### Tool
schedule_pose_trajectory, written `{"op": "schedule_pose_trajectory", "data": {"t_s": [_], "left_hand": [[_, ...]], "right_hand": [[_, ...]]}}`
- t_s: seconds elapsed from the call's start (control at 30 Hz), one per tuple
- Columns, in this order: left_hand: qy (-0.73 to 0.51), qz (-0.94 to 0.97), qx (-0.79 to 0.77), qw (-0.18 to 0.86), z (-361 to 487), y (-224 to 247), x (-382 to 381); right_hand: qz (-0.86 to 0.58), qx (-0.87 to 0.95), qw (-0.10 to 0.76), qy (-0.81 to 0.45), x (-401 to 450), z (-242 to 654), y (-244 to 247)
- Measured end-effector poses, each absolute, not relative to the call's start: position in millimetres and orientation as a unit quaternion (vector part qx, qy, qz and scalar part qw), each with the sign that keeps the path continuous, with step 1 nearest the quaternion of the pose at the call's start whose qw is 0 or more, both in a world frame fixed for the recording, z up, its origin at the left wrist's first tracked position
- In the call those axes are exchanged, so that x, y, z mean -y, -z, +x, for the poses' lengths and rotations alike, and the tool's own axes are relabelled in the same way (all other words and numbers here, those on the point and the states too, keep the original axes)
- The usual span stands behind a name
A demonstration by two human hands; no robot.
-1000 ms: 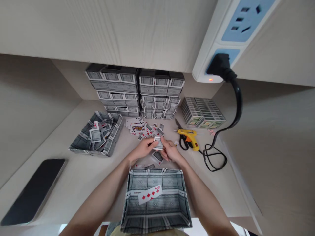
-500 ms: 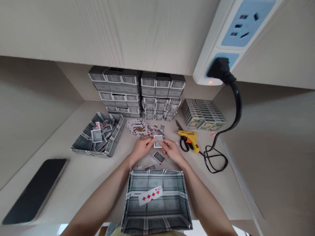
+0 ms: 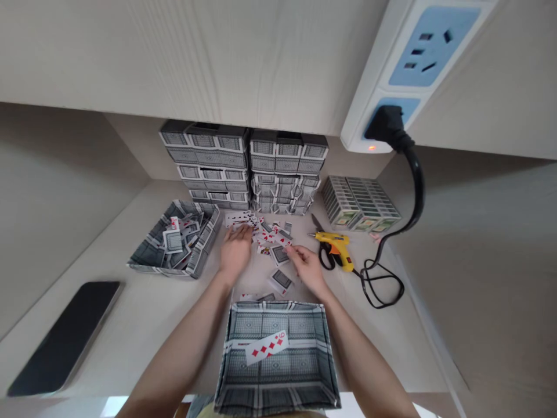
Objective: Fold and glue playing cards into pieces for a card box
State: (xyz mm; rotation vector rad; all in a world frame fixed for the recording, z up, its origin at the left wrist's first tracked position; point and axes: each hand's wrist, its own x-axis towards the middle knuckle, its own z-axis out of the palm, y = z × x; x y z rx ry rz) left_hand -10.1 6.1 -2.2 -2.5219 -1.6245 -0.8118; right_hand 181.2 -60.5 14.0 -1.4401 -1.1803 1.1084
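My left hand (image 3: 236,251) lies palm down, fingers stretched over a spread of face-up playing cards (image 3: 242,217). The fingers of my right hand (image 3: 306,267) are pinched at the edge of a face-down playing card (image 3: 279,255) with a grey patterned back. Between and beyond my hands is a loose pile of cut card pieces (image 3: 270,231). A further face-down card (image 3: 281,280) lies nearer to me. Close to my body stands an open box made of cards (image 3: 278,377), with a strip of a diamond card (image 3: 267,347) inside.
At left stand a card box (image 3: 204,244) full of card pieces and a black phone (image 3: 65,337). Stacked card boxes (image 3: 213,157) line the back. A yellow glue gun (image 3: 337,247), scissors (image 3: 325,255) and card packs (image 3: 359,203) are at right. A power strip (image 3: 391,87) hangs above.
My left hand has left the card held between both hands and moved left onto the face-up cards. My right hand has shifted slightly right, with the card lower by its fingertips.
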Motion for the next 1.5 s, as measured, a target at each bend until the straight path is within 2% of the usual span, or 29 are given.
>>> {"op": "schedule_pose_trajectory", "data": {"t_s": [0.1, 0.2, 0.33, 0.5, 0.63, 0.8, 1.03, 1.3, 1.5], "left_hand": [[0.346, -0.781, 0.519, 0.032, -9.6, -4.9, -0.9], [0.430, -0.790, 0.437, 0.030, -5.4, -11.2, 7.1], [0.424, -0.854, 0.299, -0.030, 7.5, -11.4, 18.6], [0.439, -0.861, 0.230, -0.117, 20.8, -8.3, 25.6], [0.434, -0.866, 0.210, -0.136, 22.2, -12.3, 27.1], [0.419, -0.862, 0.241, -0.155, 19.2, -16.4, 27.7], [0.387, -0.825, 0.335, -0.238, 21.9, -10.6, 26.2], [0.401, -0.813, 0.345, -0.244, 21.5, -1.6, 20.5], [0.399, -0.782, 0.369, -0.305, 26.0, -2.0, 24.8]], "right_hand": [[-0.542, 0.468, 0.460, -0.526, 61.9, 180.2, -16.6], [-0.465, 0.426, 0.469, -0.619, 62.5, 176.3, -15.6], [-0.395, 0.394, 0.499, -0.663, 62.5, 169.9, -12.2], [-0.356, 0.372, 0.543, -0.664, 62.3, 169.0, -10.0], [-0.349, 0.336, 0.578, -0.657, 60.8, 172.3, -11.9], [-0.418, 0.350, 0.572, -0.612, 57.5, 177.6, -16.0], [-0.502, 0.444, 0.548, -0.500, 58.7, 178.1, -18.9], [-0.470, 0.457, 0.550, -0.518, 59.0, 178.5, -19.2], [-0.512, 0.445, 0.562, -0.473, 57.9, 179.7, -16.3]]}}
